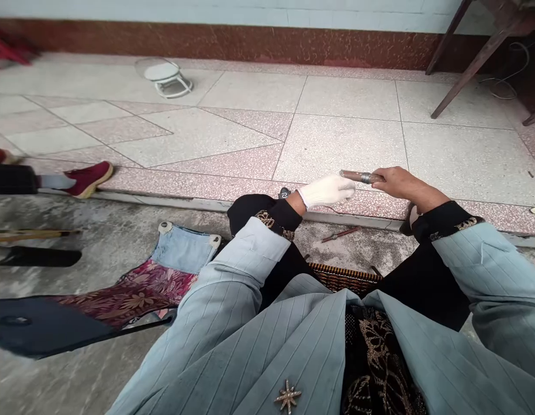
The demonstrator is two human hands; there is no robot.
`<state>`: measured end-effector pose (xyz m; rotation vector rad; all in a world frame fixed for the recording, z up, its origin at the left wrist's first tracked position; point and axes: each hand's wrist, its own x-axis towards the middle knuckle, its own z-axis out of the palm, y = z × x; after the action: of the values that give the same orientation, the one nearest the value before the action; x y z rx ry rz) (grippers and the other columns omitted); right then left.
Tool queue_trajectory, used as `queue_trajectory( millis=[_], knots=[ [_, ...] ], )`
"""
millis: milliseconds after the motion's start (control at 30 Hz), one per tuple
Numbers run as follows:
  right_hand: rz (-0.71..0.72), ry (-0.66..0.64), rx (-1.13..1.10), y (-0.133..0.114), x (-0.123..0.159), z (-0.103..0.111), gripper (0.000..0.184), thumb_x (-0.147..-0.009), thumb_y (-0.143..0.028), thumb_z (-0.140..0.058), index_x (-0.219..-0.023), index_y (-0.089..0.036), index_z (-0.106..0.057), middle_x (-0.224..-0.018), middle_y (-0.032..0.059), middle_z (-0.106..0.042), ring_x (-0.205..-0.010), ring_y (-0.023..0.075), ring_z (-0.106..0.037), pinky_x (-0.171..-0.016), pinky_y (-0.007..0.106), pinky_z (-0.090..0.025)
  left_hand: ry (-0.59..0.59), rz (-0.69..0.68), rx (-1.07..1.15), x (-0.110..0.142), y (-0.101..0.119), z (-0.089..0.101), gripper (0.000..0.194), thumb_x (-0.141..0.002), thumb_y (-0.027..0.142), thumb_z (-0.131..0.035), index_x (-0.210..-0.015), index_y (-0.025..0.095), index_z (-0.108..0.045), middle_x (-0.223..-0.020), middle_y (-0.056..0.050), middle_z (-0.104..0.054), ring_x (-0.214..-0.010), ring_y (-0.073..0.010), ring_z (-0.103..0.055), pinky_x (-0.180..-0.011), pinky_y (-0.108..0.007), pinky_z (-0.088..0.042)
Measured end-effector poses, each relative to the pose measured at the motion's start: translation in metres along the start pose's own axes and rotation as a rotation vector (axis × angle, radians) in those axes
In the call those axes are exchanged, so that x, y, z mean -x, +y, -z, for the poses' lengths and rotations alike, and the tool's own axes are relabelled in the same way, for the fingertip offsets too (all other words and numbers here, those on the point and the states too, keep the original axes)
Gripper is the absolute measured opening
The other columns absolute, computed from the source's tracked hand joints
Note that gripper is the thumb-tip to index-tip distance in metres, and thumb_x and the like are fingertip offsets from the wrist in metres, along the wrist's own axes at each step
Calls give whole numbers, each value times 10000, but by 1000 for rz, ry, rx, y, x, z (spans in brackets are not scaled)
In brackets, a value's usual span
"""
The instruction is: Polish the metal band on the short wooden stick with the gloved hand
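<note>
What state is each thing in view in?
Brown stick: held
Right hand: bare, closed on stick
Left hand: gloved, near stick's end, contact unclear
White stool: upright
Patchwork cloth: spread out
Red shoe: worn
Thin rod: lying down
Woven item: mostly hidden
Dark wooden furniture: standing

The glove (324,192) is matt knitted cloth — the ground (129,212) rough concrete.

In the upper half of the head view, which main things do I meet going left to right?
Maroon shoe, white stool, gloved left hand, brown rod with a silvery band, bare right hand, dark wooden furniture leg.
</note>
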<state>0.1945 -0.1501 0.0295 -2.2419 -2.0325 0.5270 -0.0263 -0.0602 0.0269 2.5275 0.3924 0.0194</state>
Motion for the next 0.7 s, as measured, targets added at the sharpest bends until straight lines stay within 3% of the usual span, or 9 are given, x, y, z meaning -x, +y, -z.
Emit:
queue_trajectory(
  millis=[100, 200, 333, 467, 533, 700],
  knots=[
    [146, -134, -7, -7, 2, 6, 335, -852, -366, -533, -1088, -175, -673, -898, 105, -666, -765, 219, -561, -642, 326, -372, -18, 20, -88, -4, 5, 28, 247, -868, 300, -450, -823, 167, -654, -622, -4, -513, -551, -119, -408, -579, -275, -277],
    [304, -262, -71, -16, 8, 18, 294, -855, -360, -539, -1049, -192, -682, -858, 78, -661, -722, 194, -556, -638, 316, -365, -51, -52, -117, -11, 14, 53, 231, -857, 287, -452, -806, 177, -649, -662, -7, -541, -596, -122, -439, -615, -273, -304],
    [443, -339, -199, -20, 15, 35, 305, -834, -383, -578, -1067, -227, -699, -875, 48, -671, -755, 195, -564, -670, 311, -388, -101, -133, -42, -22, 16, 71, 235, -855, 311, -461, -810, 174, -647, -742, -14, -586, -653, -117, -472, -661, -259, -344],
    [421, -339, -363, -18, 18, 53, 357, -811, -394, -611, -1119, -238, -700, -921, 42, -680, -801, 204, -572, -706, 315, -418, -96, -80, 176, -35, -5, 64, 288, -881, 381, -447, -879, 161, -632, -743, -15, -575, -605, -99, -470, -604, -241, -374],
    [381, -296, -423, -18, 16, 58, 375, -801, -399, -624, -1132, -236, -694, -928, 41, -674, -816, 205, -570, -717, 317, -425, -40, -58, 299, -40, -18, 55, 342, -897, 440, -435, -934, 156, -623, -812, -36, -601, -645, -105, -501, -617, -244, -408],
    [198, 52, -593, -10, -7, 57, 350, -823, -378, -594, -1110, -193, -666, -807, 49, -615, -723, 180, -542, -679, 324, -435, 46, 19, 316, -43, -35, 31, 424, -947, 511, -354, -1014, 184, -616, -720, -66, -599, -592, -127, -486, -598, -290, -438]
  ],
)
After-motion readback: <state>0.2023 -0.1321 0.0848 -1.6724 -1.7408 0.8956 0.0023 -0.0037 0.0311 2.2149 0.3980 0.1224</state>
